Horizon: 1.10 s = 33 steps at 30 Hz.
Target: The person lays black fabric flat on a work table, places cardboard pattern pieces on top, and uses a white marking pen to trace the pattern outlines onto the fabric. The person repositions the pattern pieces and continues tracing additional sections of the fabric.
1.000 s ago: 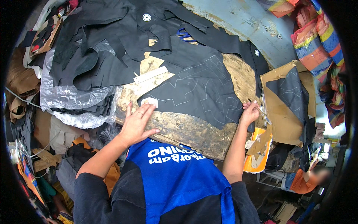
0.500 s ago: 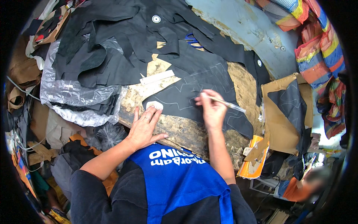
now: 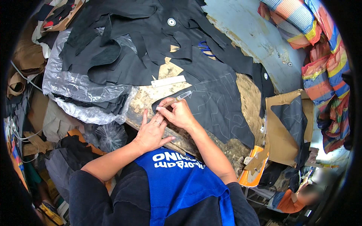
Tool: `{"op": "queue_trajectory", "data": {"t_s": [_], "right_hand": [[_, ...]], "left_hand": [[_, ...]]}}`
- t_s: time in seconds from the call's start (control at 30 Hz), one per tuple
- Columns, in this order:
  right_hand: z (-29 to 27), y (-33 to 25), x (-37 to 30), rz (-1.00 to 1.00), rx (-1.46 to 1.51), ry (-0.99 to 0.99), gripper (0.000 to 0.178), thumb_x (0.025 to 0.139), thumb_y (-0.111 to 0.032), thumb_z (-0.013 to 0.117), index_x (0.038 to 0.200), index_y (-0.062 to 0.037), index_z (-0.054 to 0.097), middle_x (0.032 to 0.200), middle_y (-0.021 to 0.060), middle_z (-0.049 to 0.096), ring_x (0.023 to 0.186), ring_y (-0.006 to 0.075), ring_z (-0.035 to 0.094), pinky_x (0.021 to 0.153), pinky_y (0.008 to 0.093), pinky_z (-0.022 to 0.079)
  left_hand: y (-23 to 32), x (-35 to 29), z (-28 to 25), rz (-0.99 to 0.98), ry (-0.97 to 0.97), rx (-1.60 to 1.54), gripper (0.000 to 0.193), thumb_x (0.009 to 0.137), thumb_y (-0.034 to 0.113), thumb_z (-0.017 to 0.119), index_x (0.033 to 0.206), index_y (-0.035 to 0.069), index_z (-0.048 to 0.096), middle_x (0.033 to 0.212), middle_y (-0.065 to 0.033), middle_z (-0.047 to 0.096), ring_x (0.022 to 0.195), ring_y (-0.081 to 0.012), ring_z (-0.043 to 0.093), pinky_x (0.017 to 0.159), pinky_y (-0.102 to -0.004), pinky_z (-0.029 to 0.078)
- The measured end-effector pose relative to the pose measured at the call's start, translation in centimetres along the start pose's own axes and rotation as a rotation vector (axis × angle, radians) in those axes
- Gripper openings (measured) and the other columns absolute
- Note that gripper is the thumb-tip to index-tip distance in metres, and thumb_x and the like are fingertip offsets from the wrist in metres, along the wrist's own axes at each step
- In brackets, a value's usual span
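My right hand (image 3: 178, 114) pinches a pen (image 3: 184, 95) with a clear barrel, its upper end slanting up to the right. The pen's tip is hidden behind the fingers, at the left end of a black leather piece (image 3: 220, 101) marked with pale drawn outlines. Right beside it, my left hand (image 3: 151, 132) lies flat with its fingers stretched and thumb out, at the near left edge of the leather. Both hands almost touch. Whatever lies under their fingertips is covered. A white ruler-like strip (image 3: 168, 81) rests just beyond the hands.
Blue-handled scissors (image 3: 205, 48) lie among black leather scraps (image 3: 124, 56) at the back. On the left is a plastic-wrapped stack (image 3: 86, 86). A cardboard box (image 3: 283, 128) stands at the right, near an orange-and-white packet (image 3: 253, 169). Another person (image 3: 292, 201) is at lower right.
My right hand has moved left with the pen, from the middle of the leather to beside my left hand. The white template under my left fingers is now hidden. More outlines show on the leather's right.
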State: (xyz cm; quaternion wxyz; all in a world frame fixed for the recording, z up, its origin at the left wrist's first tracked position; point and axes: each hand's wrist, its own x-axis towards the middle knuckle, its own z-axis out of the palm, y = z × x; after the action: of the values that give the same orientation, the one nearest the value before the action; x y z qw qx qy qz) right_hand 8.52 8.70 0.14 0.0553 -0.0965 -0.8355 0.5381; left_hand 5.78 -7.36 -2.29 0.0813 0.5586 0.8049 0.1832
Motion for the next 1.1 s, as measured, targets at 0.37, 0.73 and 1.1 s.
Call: {"op": "queue_trajectory", "data": {"t_s": [0.37,0.73,1.1], "right_hand": [[0.2,-0.8,1.1,0.007,-0.062,0.092,0.016,0.079,-0.008,0.067,0.078,0.0077,0.064,0.072,0.0124,0.067,0.060,0.0176,0.065,0.054,0.0281,0.051],[-0.5,-0.6,-1.0,0.063,-0.074,0.344,0.011,0.079,-0.006,0.065,0.077,0.0054,0.063,0.064,0.0167,0.064,0.055,0.0211,0.064,0.052,0.0305,0.050],[0.9,-1.0,-5.4,-0.171,-0.408,0.354,0.008,0.080,-0.003,0.065,0.083,0.0026,0.061,0.078,0.0187,0.063,0.065,0.0310,0.064,0.057,0.0339,0.051]], "left_hand": [[0.0,0.1,-0.5,-0.009,-0.042,-0.036,0.069,0.082,0.052,0.056,0.121,-0.005,0.050,0.137,-0.0207,0.037,0.134,-0.0308,0.027,0.104,-0.0642,0.016],[-0.1,0.9,-1.3,0.055,-0.003,-0.065,0.075,0.077,0.048,0.064,0.124,-0.007,0.047,0.130,-0.0220,0.042,0.126,-0.0333,0.035,0.107,-0.0499,0.025],[-1.1,1.6,-2.0,0.130,0.019,-0.147,0.070,0.069,0.041,0.073,0.115,-0.007,0.051,0.118,-0.0201,0.047,0.113,-0.0343,0.044,0.100,-0.0432,0.034]]}}
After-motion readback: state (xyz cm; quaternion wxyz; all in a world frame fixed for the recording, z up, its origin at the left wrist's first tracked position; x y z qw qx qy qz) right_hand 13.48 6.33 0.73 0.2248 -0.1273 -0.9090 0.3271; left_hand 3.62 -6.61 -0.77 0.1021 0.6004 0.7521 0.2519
